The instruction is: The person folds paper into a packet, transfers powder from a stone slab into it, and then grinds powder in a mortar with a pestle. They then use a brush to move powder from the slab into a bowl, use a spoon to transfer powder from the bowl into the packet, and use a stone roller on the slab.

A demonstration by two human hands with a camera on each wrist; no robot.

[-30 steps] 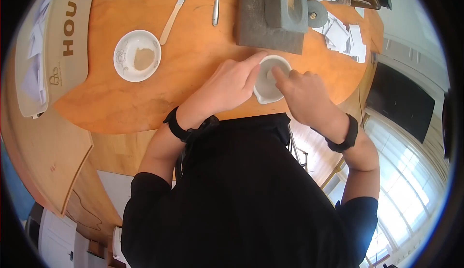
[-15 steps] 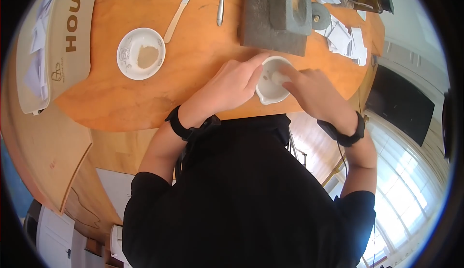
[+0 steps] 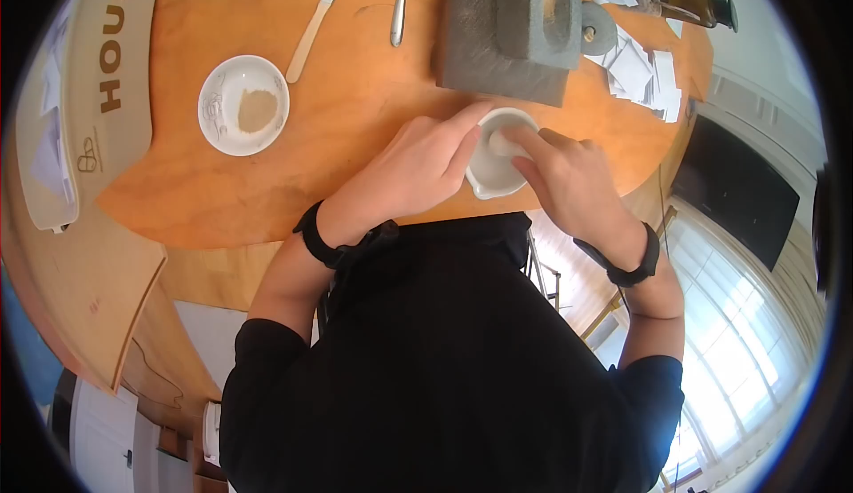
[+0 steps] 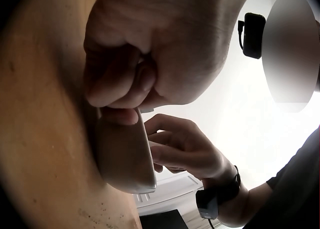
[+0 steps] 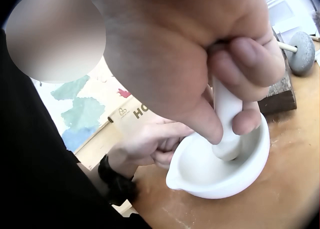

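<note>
A white mortar (image 3: 484, 173) with a pouring lip stands on the wooden table near its front edge. My left hand (image 3: 426, 163) holds it at the side, the index finger stretched along the far rim and the other fingers curled. My right hand (image 3: 573, 182) grips a white pestle (image 5: 229, 108), seen best in the right wrist view, with thumb and fingers wrapped around its shaft. The pestle leans inside the bowl, its rounded head down against the inner wall. The left wrist view shows the mortar's outer side (image 4: 125, 154) under my left fingers.
Left on the table (image 3: 355, 75) is a small white bowl (image 3: 213, 129) with tan powder, beside a flat brush (image 3: 306, 42) and a metal utensil (image 3: 399, 13). A grey stone block (image 3: 506, 75) lies just beyond the mortar. Paper pieces (image 3: 653, 80), a stone wheel (image 3: 599, 27) and a brown bottle (image 3: 689, 3) are at the right.
My right hand has shifted about over the mortar, moving the pestle around inside the bowl. My left hand has kept its hold on the rim.
</note>
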